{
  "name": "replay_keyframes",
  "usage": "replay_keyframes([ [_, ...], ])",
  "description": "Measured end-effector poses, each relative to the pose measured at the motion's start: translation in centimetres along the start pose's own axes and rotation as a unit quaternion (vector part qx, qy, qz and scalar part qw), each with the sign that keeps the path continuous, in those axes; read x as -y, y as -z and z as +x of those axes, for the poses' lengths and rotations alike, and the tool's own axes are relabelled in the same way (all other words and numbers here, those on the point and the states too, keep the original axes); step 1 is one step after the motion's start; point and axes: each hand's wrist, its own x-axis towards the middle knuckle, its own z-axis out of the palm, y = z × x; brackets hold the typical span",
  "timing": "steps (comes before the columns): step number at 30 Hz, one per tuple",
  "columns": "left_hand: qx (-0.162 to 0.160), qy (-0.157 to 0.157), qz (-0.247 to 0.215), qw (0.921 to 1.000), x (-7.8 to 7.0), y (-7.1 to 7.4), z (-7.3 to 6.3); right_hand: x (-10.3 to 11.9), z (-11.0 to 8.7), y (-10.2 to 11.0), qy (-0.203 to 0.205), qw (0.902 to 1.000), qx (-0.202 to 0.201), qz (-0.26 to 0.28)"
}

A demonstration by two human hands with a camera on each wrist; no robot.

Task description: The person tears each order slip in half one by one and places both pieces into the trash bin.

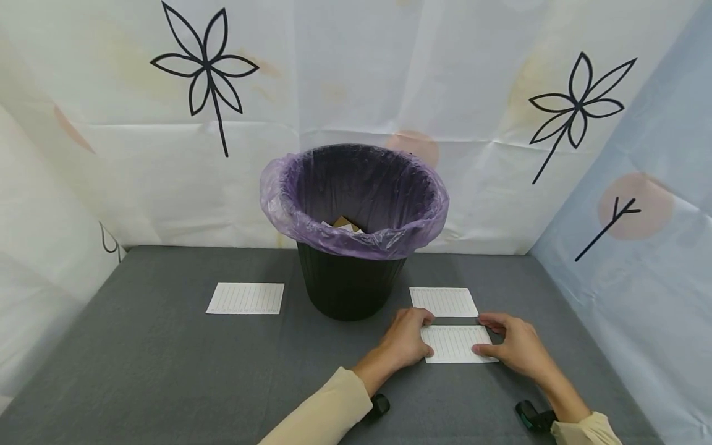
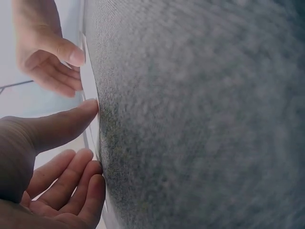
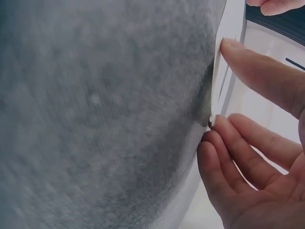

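A white lined paper card (image 1: 456,344) lies on the grey cloth between my two hands. At its left short edge, my left hand (image 1: 408,337) touches it with the thumb; the fingers reach toward the neighbouring card. My right hand (image 1: 514,343) has its thumb on the right end of the same card, while its fingertips are by the far right corner. In the right wrist view the right thumb (image 3: 252,64) and fingers are spread apart along the card's edge. Just beyond lies a second lined card (image 1: 444,302). The left wrist view shows both hands along the card (image 2: 90,86), seen edge-on.
A dark bin (image 1: 350,284) with a purple liner (image 1: 356,238) stands at the back middle, with some paper and brown pieces inside. Left of it lies another lined card (image 1: 246,298). Patterned white cloth (image 1: 345,74) hangs behind and at the sides.
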Motion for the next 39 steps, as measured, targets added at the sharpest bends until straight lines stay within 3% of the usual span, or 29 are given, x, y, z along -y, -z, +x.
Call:
replay_keyframes([
  [10, 0.004, -0.018, 0.003, 0.9998, 0.0, 0.1, -0.2, -0.1, 0.4, -0.1, -0.022, 0.9992, 0.020, 0.026],
  [16, 0.005, -0.021, 0.000, 0.9998, 0.0, 0.1, -0.2, 0.0, 0.6, -0.2, -0.038, 0.9938, 0.024, 0.101],
  [23, -0.001, -0.021, -0.016, 0.9996, 0.2, -0.1, -0.2, 0.0, 0.6, 0.1, -0.047, 0.9783, 0.048, 0.196],
  [30, -0.026, -0.003, -0.105, 0.9941, 0.6, -0.3, 0.1, -0.2, 0.2, 0.9, -0.068, 0.9561, 0.063, 0.278],
  [39, -0.028, -0.013, -0.210, 0.9771, 0.8, 0.4, -0.2, 0.4, -0.1, 1.6, -0.083, 0.9456, 0.072, 0.306],
])
